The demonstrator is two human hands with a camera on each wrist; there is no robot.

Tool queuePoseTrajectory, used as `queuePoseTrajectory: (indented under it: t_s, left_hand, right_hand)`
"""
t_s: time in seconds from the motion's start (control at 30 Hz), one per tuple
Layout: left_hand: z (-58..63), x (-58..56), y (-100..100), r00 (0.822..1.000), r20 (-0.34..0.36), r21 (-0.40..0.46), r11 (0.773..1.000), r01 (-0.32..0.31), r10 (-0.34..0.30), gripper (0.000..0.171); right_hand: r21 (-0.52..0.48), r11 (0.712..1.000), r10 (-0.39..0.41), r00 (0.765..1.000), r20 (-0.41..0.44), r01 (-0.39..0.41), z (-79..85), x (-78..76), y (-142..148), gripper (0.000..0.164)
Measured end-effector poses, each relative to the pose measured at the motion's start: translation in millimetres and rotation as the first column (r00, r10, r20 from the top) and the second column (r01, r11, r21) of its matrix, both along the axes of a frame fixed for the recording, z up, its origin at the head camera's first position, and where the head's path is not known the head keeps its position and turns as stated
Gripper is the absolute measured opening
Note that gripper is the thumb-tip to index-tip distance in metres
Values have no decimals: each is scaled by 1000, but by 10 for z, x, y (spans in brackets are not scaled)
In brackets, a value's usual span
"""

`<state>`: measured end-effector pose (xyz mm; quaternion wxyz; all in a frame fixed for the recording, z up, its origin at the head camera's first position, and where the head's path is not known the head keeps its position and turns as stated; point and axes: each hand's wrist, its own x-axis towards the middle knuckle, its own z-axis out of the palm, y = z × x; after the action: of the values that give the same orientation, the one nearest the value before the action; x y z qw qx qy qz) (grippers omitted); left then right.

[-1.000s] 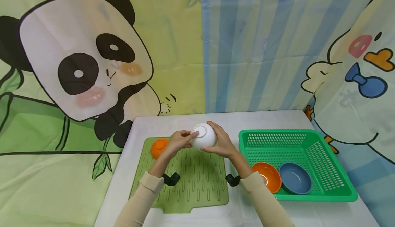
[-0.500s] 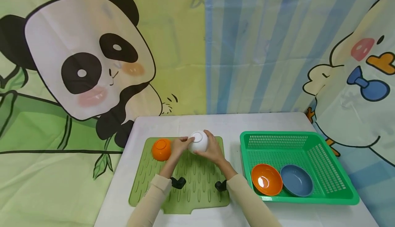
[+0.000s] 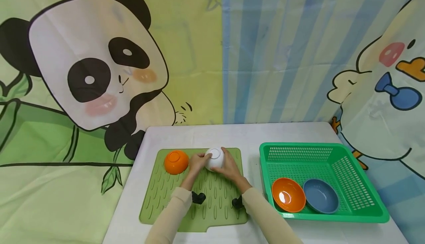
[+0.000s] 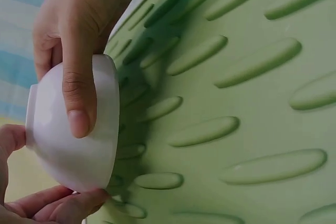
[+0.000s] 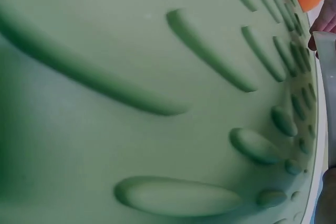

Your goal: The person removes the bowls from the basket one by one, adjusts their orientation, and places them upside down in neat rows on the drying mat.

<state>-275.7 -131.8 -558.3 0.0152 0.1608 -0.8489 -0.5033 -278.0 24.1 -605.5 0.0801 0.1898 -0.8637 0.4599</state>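
Observation:
A small white bowl (image 3: 217,161), bottom up, is held between both hands low over the far part of the green ridged mat (image 3: 214,198). My left hand (image 3: 197,164) pinches it from the left, thumb on the foot ring and fingers at the rim, as the left wrist view shows. The right hand (image 3: 231,171) grips the other side, its thumb laid across the white wall (image 4: 50,114). In the left wrist view, the rim comes right down by the ridges. An orange bowl (image 3: 176,162) lies upside down on the mat, left of the left hand.
On the right stands a green basket (image 3: 372,214). Inside it, an orange bowl (image 3: 288,195) and a blue bowl (image 3: 320,196) sit side by side near the front, open side up. A white cloth (image 3: 250,133) covers the table, with printed curtains behind.
Both hands have brought the white bowl down toward the mat, staying gripped on it. The overturned orange bowl, partly hidden by the left hand a second ago, is now in full view.

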Motion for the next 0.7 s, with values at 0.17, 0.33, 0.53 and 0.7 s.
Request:
queuePoseTrajectory:
  t_s: [0.17,0.33,0.53,0.7]
  left_hand:
    - [-63,8,8,1000,-21,-22,1000,6,-6,41]
    - [-107,-2,14,1000,-21,-47,999,19,-20,40]
    - [-146,-7,2,999,-30,-64,998,25,-27,39]
    - [-133,21,5,998,-51,-62,997,38,-41,38]
  right_hand:
    - [-15,999,29,1000,-1,-29,-46,-5,-2,94]
    - [-25,999,42,999,22,-42,-72,3,12,95]
    - [-2,1000,29,998,47,-29,-103,7,5,95]
    - [-62,997,53,999,0,-52,-158,2,14,93]
